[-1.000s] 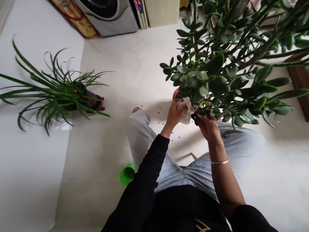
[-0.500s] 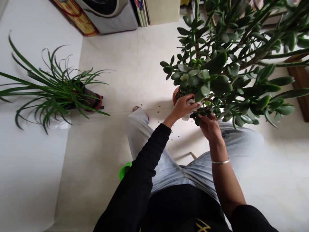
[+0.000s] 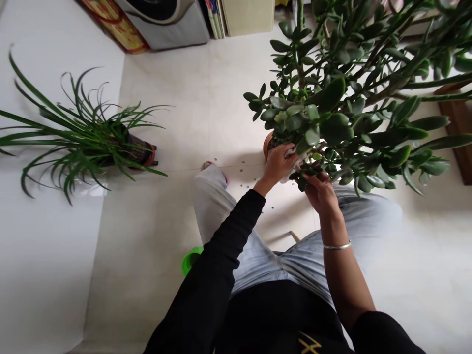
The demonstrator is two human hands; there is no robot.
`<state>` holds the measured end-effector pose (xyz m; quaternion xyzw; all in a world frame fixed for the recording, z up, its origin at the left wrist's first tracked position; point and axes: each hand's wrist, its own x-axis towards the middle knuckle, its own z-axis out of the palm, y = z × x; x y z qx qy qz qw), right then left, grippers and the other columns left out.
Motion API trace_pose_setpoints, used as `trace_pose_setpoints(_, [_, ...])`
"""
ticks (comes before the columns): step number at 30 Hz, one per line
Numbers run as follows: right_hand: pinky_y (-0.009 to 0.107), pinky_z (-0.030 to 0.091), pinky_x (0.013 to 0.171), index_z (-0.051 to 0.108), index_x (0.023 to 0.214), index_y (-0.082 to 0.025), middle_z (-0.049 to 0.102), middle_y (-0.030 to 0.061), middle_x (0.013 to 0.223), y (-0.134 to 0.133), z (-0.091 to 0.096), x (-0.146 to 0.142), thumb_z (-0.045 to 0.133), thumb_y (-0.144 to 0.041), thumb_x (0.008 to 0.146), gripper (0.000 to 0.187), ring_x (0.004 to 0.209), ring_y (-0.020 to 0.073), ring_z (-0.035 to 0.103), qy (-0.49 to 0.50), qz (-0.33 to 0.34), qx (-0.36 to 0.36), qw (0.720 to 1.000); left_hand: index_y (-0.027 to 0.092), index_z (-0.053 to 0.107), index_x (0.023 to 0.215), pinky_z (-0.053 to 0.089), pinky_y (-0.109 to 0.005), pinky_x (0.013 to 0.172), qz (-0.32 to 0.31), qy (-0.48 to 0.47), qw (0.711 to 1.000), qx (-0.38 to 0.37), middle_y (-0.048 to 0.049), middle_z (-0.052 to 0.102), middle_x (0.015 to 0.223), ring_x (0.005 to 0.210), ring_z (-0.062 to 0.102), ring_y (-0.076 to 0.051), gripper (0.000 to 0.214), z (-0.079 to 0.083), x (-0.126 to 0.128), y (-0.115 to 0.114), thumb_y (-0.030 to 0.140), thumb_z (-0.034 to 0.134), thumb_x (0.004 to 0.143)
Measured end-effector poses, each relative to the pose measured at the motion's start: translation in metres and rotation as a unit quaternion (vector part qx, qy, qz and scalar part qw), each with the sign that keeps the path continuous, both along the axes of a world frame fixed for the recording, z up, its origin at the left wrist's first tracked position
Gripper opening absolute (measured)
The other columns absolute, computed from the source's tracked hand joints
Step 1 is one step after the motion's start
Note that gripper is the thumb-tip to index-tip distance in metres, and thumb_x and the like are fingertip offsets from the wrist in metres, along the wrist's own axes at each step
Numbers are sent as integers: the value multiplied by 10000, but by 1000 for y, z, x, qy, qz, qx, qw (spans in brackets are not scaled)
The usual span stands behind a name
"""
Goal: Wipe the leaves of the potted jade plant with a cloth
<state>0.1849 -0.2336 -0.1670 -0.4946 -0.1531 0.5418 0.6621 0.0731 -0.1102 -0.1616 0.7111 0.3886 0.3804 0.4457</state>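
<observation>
A large jade plant [image 3: 332, 125] with thick green leaves fills the upper right, growing from a reddish-brown pot [image 3: 266, 145]. At its lower edge my left hand [image 3: 279, 161] is closed on a white cloth or tissue [image 3: 289, 153], held against the leaves. Just to the right, my right hand [image 3: 322, 191] pinches a low leafy sprig [image 3: 303, 181] of the same plant. Leaves partly cover the fingertips of both hands.
To the left stands a potted plant with long narrow leaves [image 3: 110, 142] by the wall. A green container [image 3: 190, 259] sits beside my left leg. Dark bits dot the floor between my legs. A washing machine [image 3: 173, 29] stands at the back.
My left hand, with the white cloth or tissue, has shifted slightly at the leaves. My right hand keeps its place on the sprig.
</observation>
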Motion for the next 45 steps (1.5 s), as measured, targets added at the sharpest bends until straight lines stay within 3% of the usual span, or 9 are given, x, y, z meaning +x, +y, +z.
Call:
trace_pose_setpoints(6, [306,606,849,721,920,-313,748,-63,944,0,-4,1,920,-253,686,314,899,146,705,2,-7,-3,1000,191,694,837,533,-289,857,-29,-59,996,-59,-14,734,912,888,678,-161,101,1,-2,-3,140,779,817])
trace_pose_setpoints(13, [267,614,795,718,892,-311,745,-71,929,0,-2,1,937,-263,654,327,870,131,695,5,-13,-9,1000,193,725,842,555,-313,898,-74,-82,991,-81,-29,756,952,932,692,-177,86,1,-3,0,134,784,819])
trace_pose_setpoints(23, [289,616,853,732,930,-316,753,-62,962,-1,-2,0,911,-260,685,309,910,139,712,3,-9,-8,1000,226,706,798,561,-324,887,6,-108,993,-50,-17,736,896,900,679,-175,102,-1,2,-5,196,751,884])
trace_pose_setpoints(28, [349,628,872,724,936,-313,762,-59,950,0,4,-1,917,-271,674,328,906,160,711,15,-9,-3,1000,225,725,888,547,-260,773,55,-167,975,-135,2,707,830,801,662,-132,59,2,-16,-8,235,693,936])
trace_pose_setpoints(32, [403,627,904,738,916,-317,764,-54,939,-1,6,0,910,-280,683,292,899,180,708,22,-4,-5,1000,208,722,890,516,-236,692,71,-152,968,-187,23,671,735,707,635,-118,55,-11,-37,-18,246,701,923])
trace_pose_setpoints(38, [427,623,927,737,905,-328,787,-34,993,-4,6,4,883,-293,714,242,973,211,731,22,20,-8,1000,176,740,946,533,-291,915,-1,-142,969,-203,-42,742,1001,963,689,-165,132,-34,-29,-29,300,743,898])
trace_pose_setpoints(45, [366,630,891,724,915,-315,783,-54,988,-9,9,10,883,-278,721,254,919,166,722,31,41,-2,999,158,793,979,514,-322,1007,-94,-176,944,-261,-72,780,1092,1064,705,-193,152,-37,-6,-24,212,795,837])
